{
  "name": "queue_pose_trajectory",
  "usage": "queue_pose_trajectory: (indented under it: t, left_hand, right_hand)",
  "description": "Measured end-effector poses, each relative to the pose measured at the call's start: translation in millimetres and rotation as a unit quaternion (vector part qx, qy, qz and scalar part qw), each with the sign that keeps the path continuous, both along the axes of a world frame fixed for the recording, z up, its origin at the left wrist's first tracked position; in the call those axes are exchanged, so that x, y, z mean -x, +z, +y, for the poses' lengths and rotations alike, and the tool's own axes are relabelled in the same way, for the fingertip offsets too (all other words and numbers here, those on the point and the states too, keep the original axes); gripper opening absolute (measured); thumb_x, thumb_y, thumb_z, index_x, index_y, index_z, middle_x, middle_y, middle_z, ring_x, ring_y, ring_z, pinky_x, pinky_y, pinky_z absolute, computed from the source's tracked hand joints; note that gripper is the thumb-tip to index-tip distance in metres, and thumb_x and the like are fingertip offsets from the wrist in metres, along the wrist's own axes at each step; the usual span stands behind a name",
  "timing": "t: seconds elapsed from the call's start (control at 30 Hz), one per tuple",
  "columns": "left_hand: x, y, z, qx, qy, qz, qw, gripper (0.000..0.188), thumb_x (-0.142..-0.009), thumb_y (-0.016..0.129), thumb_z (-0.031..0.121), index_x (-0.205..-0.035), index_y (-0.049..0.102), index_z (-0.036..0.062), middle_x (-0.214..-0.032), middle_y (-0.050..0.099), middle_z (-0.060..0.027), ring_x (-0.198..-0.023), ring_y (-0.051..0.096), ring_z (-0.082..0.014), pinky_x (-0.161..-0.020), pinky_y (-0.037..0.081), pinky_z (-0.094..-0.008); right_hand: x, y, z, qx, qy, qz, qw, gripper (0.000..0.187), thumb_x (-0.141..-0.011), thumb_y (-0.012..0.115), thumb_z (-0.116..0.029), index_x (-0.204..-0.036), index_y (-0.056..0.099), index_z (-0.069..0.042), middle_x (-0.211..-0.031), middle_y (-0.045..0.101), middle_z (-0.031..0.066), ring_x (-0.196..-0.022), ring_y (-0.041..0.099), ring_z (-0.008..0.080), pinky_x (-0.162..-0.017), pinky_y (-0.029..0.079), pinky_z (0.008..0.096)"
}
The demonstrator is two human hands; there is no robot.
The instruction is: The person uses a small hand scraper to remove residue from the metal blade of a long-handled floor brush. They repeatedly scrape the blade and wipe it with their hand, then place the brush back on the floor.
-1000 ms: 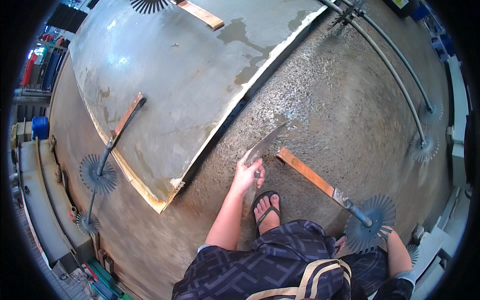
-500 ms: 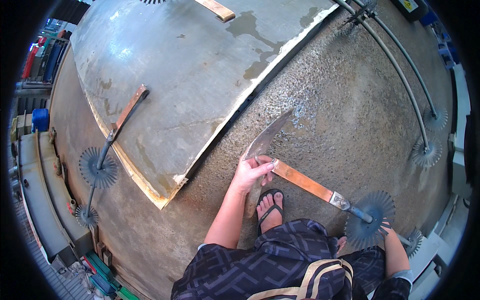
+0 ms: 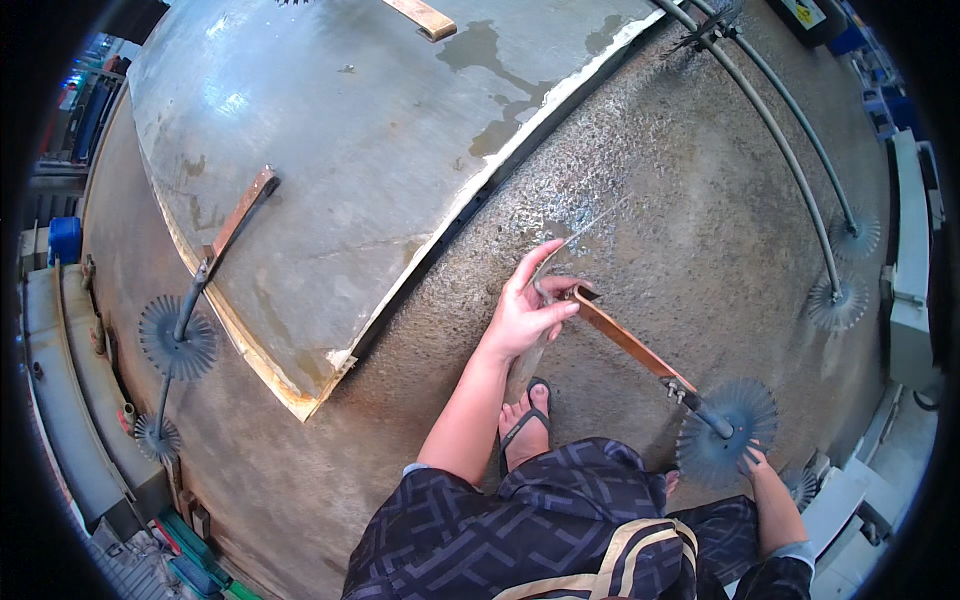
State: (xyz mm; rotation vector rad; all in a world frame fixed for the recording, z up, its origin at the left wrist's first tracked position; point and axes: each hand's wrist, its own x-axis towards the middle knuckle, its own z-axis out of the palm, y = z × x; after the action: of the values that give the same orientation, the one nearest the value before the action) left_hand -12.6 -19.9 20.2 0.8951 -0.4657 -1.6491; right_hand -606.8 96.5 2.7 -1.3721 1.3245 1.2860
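My left hand point(image 3: 522, 312) is closed round a trowel, whose thin blade point(image 3: 595, 222) shows nearly edge-on above the fingers. The trowel's handle point(image 3: 524, 368) hangs below my palm. My left thumb and fingers also touch the hooked end of a copper-coloured flat bar point(image 3: 628, 343). That bar is bolted to a short rod passing through a grey toothed disc point(image 3: 728, 432). My right hand point(image 3: 755, 460) is behind the disc at the lower right, its fingers closed and largely hidden; it seems to hold the rod there.
A large grey metal-topped slab point(image 3: 330, 150) with a pale, rough edge lies ahead. A similar copper bar point(image 3: 240, 212) with toothed discs point(image 3: 177, 337) rests over its left edge. Curved rods point(image 3: 775, 120) with discs stand at right. My sandalled foot point(image 3: 525, 425) is on the wet floor below.
My left hand has risen slightly, lifting the hooked end of the copper bar. The bar has turned to show its narrow side, and the trowel blade has turned nearly edge-on.
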Motion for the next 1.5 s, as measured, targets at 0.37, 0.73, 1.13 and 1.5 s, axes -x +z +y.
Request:
queue_pose_trajectory:
  t: [0.37,0.73,1.13,1.5]
  left_hand:
    - [10,-45,-16,-0.190,0.038,-0.042,0.980,0.042,-0.099,0.042,0.026,-0.136,0.036,0.0094,-0.066,0.059,-0.0132,-0.049,0.061,-0.0219,-0.041,0.049,-0.0309]
    - [33,-31,-27,-0.197,0.008,-0.020,0.980,0.037,-0.097,0.045,0.027,-0.129,0.044,0.0090,-0.065,0.059,-0.0120,-0.048,0.059,-0.0199,-0.040,0.047,-0.0297]
    - [47,-26,-38,-0.168,-0.011,-0.008,0.986,0.034,-0.098,0.044,0.027,-0.125,0.046,0.0077,-0.062,0.059,-0.0118,-0.045,0.058,-0.0197,-0.040,0.045,-0.0301]
    - [30,-24,-35,-0.184,0.054,-0.016,0.981,0.034,-0.094,0.043,0.009,-0.128,0.043,0.0065,-0.061,0.057,-0.0118,-0.042,0.057,-0.0199,-0.035,0.046,-0.0301]
  right_hand:
    - [-46,-40,-38,0.118,-0.125,-0.031,0.985,0.020,-0.081,0.051,-0.013,-0.094,0.065,-0.006,-0.094,0.066,0.0140,-0.088,0.064,0.0289,-0.075,0.049,0.0384]
    - [0,-2,-17,0.183,-0.150,-0.066,0.969,0.020,-0.080,0.052,-0.011,-0.095,0.065,-0.005,-0.095,0.066,0.0142,-0.088,0.064,0.0289,-0.075,0.050,0.0376]
    - [-208,138,-194,0.581,-0.062,-0.179,0.791,0.031,-0.083,0.064,-0.017,-0.108,0.057,-0.001,-0.099,0.063,0.0156,-0.093,0.061,0.0267,-0.083,0.047,0.0348]
    - [-411,6,-216,0.259,-0.212,-0.273,0.902,0.039,-0.085,0.060,-0.035,-0.094,0.062,0.003,-0.084,0.065,0.0207,-0.085,0.065,0.0331,-0.076,0.048,0.0403]
